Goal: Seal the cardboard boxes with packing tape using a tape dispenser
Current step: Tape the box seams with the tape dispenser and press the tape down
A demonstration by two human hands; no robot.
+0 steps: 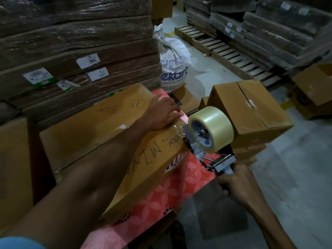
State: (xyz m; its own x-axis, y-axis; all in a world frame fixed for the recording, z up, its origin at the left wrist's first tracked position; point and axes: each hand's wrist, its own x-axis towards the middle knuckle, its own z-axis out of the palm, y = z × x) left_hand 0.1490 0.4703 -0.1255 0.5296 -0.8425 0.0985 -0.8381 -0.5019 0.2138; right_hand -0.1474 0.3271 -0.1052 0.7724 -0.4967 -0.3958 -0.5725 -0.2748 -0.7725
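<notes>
A long brown cardboard box (100,126) with handwritten marker text lies on a pink flowered surface (161,200). My left hand (162,114) presses flat on the box's far right end, fingers straight over a strip of clear tape. My right hand (235,180) grips the handle of a metal tape dispenser (206,151), which carries a large roll of clear tape (212,130). The dispenser's front end meets the box's right edge, just below my left hand.
A second brown box (251,112) sits on stacked boxes just right of the dispenser. Shrink-wrapped stacks of flat cardboard (75,51) rise behind the box. A white printed sack (173,67) stands on the floor beyond, with wooden pallets (224,49) and another box (314,90) at right.
</notes>
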